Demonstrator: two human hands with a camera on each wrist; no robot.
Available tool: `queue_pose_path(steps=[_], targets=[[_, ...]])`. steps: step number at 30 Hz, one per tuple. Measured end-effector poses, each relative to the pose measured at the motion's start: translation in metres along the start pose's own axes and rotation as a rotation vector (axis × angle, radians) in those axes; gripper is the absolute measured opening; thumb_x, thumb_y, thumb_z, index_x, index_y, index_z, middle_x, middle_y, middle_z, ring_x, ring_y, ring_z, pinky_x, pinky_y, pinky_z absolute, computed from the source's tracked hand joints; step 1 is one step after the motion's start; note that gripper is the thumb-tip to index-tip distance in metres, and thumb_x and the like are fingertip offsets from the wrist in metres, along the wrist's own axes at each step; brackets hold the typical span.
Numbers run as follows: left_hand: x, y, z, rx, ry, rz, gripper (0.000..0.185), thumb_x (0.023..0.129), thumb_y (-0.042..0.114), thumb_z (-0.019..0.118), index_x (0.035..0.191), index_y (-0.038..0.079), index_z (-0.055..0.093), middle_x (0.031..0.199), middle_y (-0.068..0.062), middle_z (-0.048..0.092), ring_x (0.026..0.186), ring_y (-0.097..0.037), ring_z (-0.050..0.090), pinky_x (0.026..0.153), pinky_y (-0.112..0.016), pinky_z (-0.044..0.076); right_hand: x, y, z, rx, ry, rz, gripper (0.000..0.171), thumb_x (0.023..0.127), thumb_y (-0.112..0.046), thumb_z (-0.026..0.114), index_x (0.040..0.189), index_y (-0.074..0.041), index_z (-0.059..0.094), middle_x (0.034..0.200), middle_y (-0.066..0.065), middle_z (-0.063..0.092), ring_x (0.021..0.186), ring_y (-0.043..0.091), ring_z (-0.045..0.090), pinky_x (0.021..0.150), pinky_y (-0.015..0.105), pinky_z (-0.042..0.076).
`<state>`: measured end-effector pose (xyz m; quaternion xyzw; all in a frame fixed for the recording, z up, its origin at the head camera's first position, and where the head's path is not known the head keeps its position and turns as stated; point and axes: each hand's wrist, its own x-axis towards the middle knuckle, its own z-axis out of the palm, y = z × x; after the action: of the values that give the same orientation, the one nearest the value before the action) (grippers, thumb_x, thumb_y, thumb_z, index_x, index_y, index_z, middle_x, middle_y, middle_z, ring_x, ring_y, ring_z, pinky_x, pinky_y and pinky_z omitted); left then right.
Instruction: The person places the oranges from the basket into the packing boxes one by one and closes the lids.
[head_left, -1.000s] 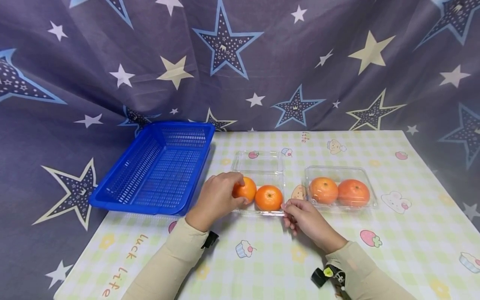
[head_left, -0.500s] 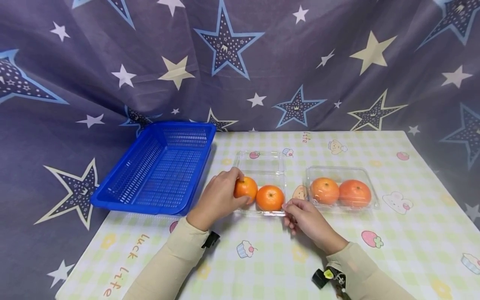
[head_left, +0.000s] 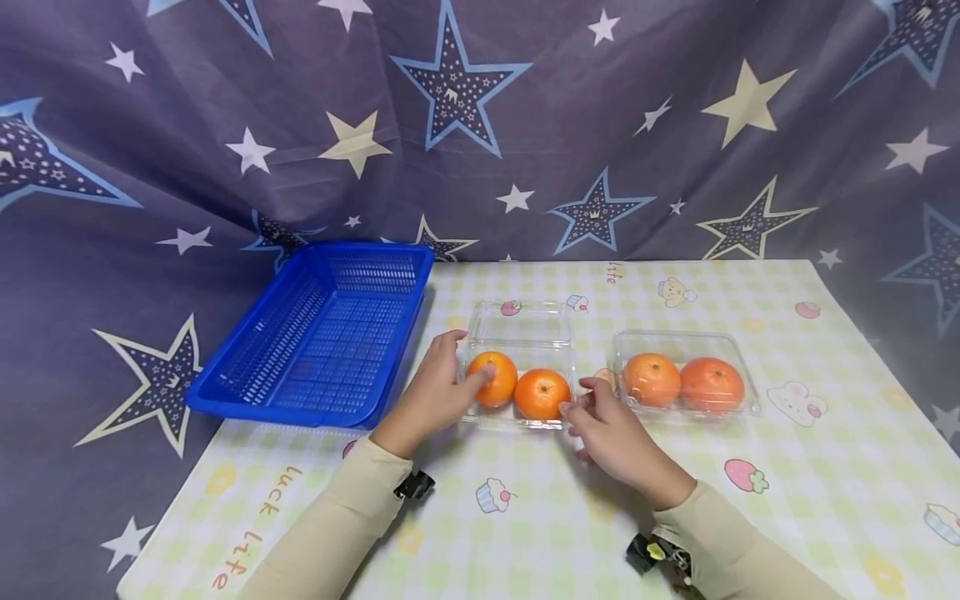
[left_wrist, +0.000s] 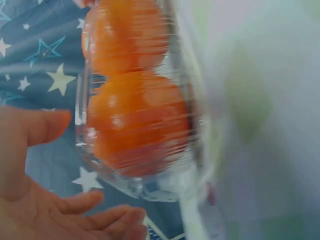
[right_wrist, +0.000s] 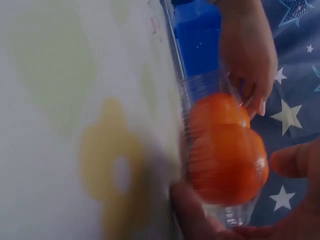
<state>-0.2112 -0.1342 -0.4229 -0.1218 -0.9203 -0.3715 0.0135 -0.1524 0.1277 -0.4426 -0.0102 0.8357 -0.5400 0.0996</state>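
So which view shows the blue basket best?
The head view: the whole blue basket sits at the table's left edge, beside the left hand. The right wrist view shows only a blurred blue part. The left wrist view shows none.

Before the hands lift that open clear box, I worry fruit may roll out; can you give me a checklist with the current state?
1. Lid of the open clear box folded back: ok.
2. Both oranges, the left orange and the right orange, seated inside: ok.
3. Left hand at the box's left end, thumb on the left orange: ok.
4. Right hand at the right end: ok.
5. Firm grip on the box: cannot tell.
6. Blue basket holds nothing: ok.
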Motion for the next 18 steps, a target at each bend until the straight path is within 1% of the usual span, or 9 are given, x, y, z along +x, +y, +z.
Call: queue_pose_path(steps=[3,6,7,9,12,13,15,17,18], targets=[[0.005,-0.003,0.002,-0.109,0.025,-0.061,0.076,0.101,0.042,0.06,0.157,0.0,0.03,0.158,-0.024,0.038,0.145,-0.041,0.043,0.119,-0.057,0.037,0.006,-0.007,-0.003,-0.067,0.017,-0.018,0.075,0.103,-0.033,0.057,0.159,0.002,0.023,0.14,0.022,0.053,0.121,0.036,0.062,0.096,0.047,0.057],[0.011,-0.005,0.005,-0.241,0.048,-0.121,0.075,0.103,0.039,0.058,0.159,0.0,0.028,0.161,-0.024,0.036,0.147,-0.041,0.041,0.12,-0.056,0.035,0.017,-0.013,-0.004,-0.101,0.042,-0.015,0.08,0.102,-0.035,0.055,0.161,0.004,0.018,0.154,0.025,0.045,0.14,0.042,0.049,0.116,0.055,0.041],[0.013,-0.005,0.006,-0.287,0.048,-0.148,0.075,0.103,0.039,0.058,0.159,0.0,0.027,0.161,-0.024,0.035,0.148,-0.041,0.04,0.121,-0.055,0.034,0.022,-0.014,-0.004,-0.086,0.048,-0.004,0.081,0.101,-0.035,0.055,0.162,0.004,0.017,0.156,0.025,0.043,0.144,0.042,0.045,0.121,0.056,0.034],[0.016,-0.006,0.008,-0.365,0.037,-0.21,0.076,0.103,0.038,0.056,0.16,0.0,0.025,0.163,-0.023,0.035,0.15,-0.039,0.038,0.123,-0.054,0.032,0.031,-0.015,-0.004,-0.017,0.051,0.028,0.081,0.101,-0.033,0.054,0.162,0.004,0.016,0.16,0.026,0.038,0.148,0.042,0.04,0.122,0.055,0.031],[0.02,-0.008,0.01,-0.427,0.021,-0.297,0.076,0.104,0.041,0.055,0.162,0.003,0.024,0.163,-0.02,0.037,0.151,-0.037,0.038,0.124,-0.052,0.03,0.041,-0.015,-0.002,0.107,0.077,0.072,0.08,0.1,-0.031,0.054,0.163,0.002,0.017,0.164,0.024,0.035,0.152,0.039,0.036,0.124,0.052,0.029],[0.021,-0.009,0.011,-0.434,0.021,-0.317,0.076,0.104,0.042,0.055,0.162,0.003,0.024,0.162,-0.019,0.039,0.149,-0.035,0.04,0.119,-0.051,0.039,0.044,-0.015,-0.001,0.146,0.088,0.081,0.08,0.099,-0.03,0.055,0.163,0.001,0.018,0.164,0.023,0.034,0.152,0.037,0.036,0.124,0.051,0.03],[0.023,-0.013,0.011,-0.44,0.019,-0.331,0.075,0.104,0.043,0.054,0.162,0.005,0.026,0.16,-0.017,0.042,0.147,-0.034,0.042,0.106,-0.049,0.05,0.047,-0.015,0.001,0.215,0.111,0.088,0.078,0.098,-0.028,0.056,0.163,0.0,0.021,0.165,0.021,0.035,0.152,0.035,0.036,0.123,0.05,0.032],[0.024,-0.015,0.01,-0.454,0.016,-0.327,0.073,0.104,0.043,0.053,0.161,0.006,0.028,0.158,-0.014,0.046,0.145,-0.032,0.044,0.089,-0.044,0.054,0.05,-0.014,0.003,0.266,0.127,0.083,0.076,0.098,-0.026,0.056,0.162,-0.001,0.024,0.165,0.019,0.036,0.152,0.033,0.037,0.122,0.05,0.034],[0.024,-0.015,0.01,-0.464,0.013,-0.322,0.073,0.104,0.043,0.054,0.161,0.006,0.029,0.157,-0.013,0.047,0.143,-0.031,0.046,0.079,-0.042,0.053,0.051,-0.014,0.004,0.284,0.132,0.08,0.075,0.098,-0.025,0.056,0.162,-0.002,0.025,0.165,0.018,0.036,0.152,0.032,0.037,0.122,0.049,0.034]])
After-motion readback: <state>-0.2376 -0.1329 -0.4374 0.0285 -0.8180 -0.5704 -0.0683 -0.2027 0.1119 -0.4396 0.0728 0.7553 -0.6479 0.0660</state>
